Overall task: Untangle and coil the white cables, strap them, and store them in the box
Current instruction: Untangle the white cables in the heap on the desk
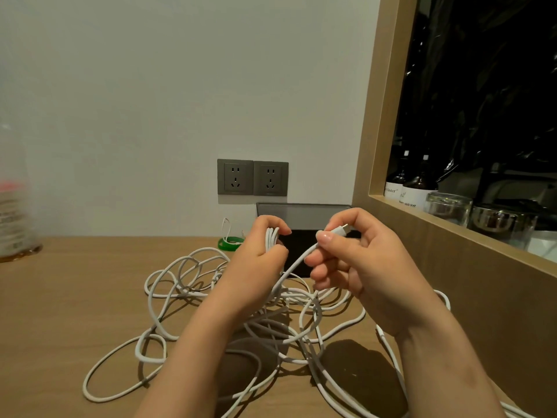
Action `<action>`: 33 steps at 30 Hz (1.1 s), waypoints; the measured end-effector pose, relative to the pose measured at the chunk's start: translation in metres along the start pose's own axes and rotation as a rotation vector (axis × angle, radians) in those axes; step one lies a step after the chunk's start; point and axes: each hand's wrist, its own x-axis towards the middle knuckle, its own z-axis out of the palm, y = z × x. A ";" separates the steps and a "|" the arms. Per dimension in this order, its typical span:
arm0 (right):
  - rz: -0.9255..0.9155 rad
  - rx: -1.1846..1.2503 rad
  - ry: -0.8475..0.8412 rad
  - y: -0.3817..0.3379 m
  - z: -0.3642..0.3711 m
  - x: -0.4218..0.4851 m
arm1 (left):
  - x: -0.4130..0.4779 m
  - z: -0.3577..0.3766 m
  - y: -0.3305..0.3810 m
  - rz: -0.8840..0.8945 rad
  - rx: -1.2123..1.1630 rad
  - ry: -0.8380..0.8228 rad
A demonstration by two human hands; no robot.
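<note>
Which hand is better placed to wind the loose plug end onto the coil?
The right hand, probably: it pinches the cable's connector, while the left hand grips the coiled loops and looks needed to hold them together.

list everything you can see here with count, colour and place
white cables: tangled, count unclear, white, table centre
box: one, dark, behind the hands
strap: one seen, green, table left of box
wall sockets: two, grey, wall above box
blurred bottle: one, clear, far left
dark bottles: two, brown, right shelf
jars: two, clear, right shelf
table: one, wooden
left hand: grips coiled cable loops
right hand: pinches a cable's connector end
</note>
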 end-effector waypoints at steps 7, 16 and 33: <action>-0.101 -0.190 0.159 0.008 0.001 0.003 | 0.008 -0.002 0.008 -0.191 -0.119 -0.244; -0.166 -0.330 0.283 0.019 0.002 0.009 | -0.007 -0.005 0.004 -0.083 -0.175 -0.402; -0.285 -0.618 0.282 0.028 -0.005 0.013 | -0.002 -0.008 0.008 -0.090 -0.511 -0.182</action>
